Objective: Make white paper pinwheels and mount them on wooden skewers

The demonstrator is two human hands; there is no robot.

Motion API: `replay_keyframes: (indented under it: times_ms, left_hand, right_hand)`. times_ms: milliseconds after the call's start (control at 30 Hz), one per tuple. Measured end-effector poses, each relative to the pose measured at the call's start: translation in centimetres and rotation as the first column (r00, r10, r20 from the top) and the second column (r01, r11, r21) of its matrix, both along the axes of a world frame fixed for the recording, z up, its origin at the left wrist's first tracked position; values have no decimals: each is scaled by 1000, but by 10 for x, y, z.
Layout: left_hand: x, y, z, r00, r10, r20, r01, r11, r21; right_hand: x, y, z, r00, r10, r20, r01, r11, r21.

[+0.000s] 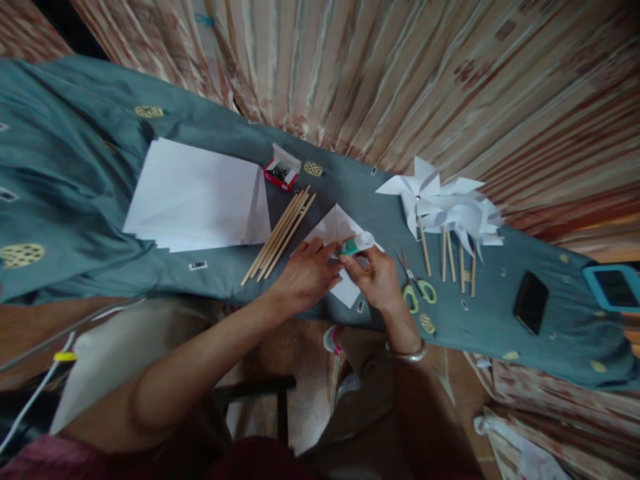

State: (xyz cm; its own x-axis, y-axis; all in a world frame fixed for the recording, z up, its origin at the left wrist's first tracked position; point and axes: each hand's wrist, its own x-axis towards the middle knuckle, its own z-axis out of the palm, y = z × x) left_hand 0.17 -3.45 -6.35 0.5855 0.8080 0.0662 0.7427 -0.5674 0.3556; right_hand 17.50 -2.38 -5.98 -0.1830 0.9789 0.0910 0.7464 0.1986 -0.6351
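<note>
Two hands met over a paper square (337, 225): right hand (379, 281) gripped a glue stick (358, 244) above it; left hand (306, 273) pressed it, grip unclear. Gluing seemed underway; further strokes needed steady paper.

The cloth (75, 167) over the worktop is a dull teal, dotted with round yellow lattice motifs. Across the top of the frame, the curtain (400, 67) runs in stripes of cream, beige and reddish brown, with small brown squares. The paper stack (195, 197) at centre left is plain white, as are the folded sheet (337, 227) and the pinwheels (450, 203). The glue stick (357, 244) is green with a white cap. The small box (281, 170) is red with a white flap. The loose sticks (280, 237) are pale wood. The scissors (417, 290) have yellow-green handles. At the right, the phone (531, 302) is black and the tablet (615, 287) has a light-blue case round a dark screen. The bangle (410, 355) is silver.
</note>
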Motion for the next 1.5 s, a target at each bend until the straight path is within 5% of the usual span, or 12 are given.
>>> replay_keyframes:
  times_ms: [633, 933, 1500]
  left_hand:
    - [0, 1, 2, 1000, -2, -3, 2, 1000, -9]
    - [0, 0, 2, 1000, 3, -19, -3, 1000, -8]
    - [-1, 9, 10, 999, -33, -25, 31, 997, -64]
  right_hand:
    - [2, 2, -3, 998, -62, 2, 62, 998, 24]
    - [16, 6, -4, 902, -133, -411, 93, 989, -116]
    - [11, 3, -3, 976, -95, -197, 84, 995, -63]
